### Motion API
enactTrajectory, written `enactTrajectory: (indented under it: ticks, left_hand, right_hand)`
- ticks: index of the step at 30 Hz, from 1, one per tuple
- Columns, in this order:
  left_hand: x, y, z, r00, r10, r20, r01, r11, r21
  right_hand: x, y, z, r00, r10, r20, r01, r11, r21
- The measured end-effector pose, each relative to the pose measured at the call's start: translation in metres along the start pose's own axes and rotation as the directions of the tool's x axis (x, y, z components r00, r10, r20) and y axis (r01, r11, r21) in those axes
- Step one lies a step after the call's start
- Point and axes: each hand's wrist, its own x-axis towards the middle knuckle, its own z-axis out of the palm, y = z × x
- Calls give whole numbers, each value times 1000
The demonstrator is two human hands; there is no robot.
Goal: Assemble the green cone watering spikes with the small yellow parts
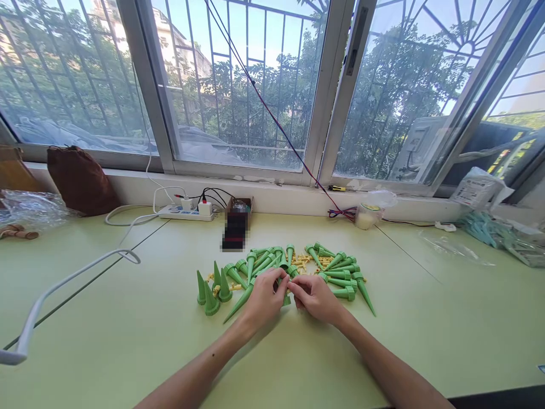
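Bare forearms [204, 358] lay nearest the camera, reaching from the bottom edge over the pale green table [128, 324] to hands that met above the near side of a heap of green spikes. The left hand [267, 291] had its fingers curled and thumb drawn in, seemingly around a green piece [286, 299] that showed below and between the two hands. The right hand [315, 296] had thumb and forefinger almost together beside the left fingertips; whether they pinched something small could not be told.

The step in hand looked like close fingertip work on that piece, and the next move seemed to call for a steady left hold while the right fingers worked finely.

Most of the piece was hidden, so neither its long axis nor the way it pointed could be made out. Just left of the left hand, a loose spike [238, 305] lay slantwise, its tip toward the camera and to the left. Farther left, four upright spikes [212, 301] pointed straight up. Right of the hands, a lying spike [368, 297] aimed its tip nearward and right, while yellow bits [301, 263] lay behind the hands.
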Motion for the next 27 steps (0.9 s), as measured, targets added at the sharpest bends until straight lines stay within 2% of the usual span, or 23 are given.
enactTrajectory:
  ticks: [7,17,22,27]
  left_hand:
    - [0,0,0,1000,-7,-2,7,1000,-6]
    - [0,1,0,1000,-8,3,8,1000,-20]
    - [-1,3,-2,1000,-21,20,22,997,-74]
    - [-1,2,-1,999,-34,22,35,998,-58]
  right_hand:
    - [1,2,1,1000,23,-20,-23,1000,3]
    - [-1,1,0,999,17,31,-19,997,79]
    - [-2,0,0,1000,7,30,-9,999,51]
    - [-1,-1,1,1000,17,14,-17,999,27]
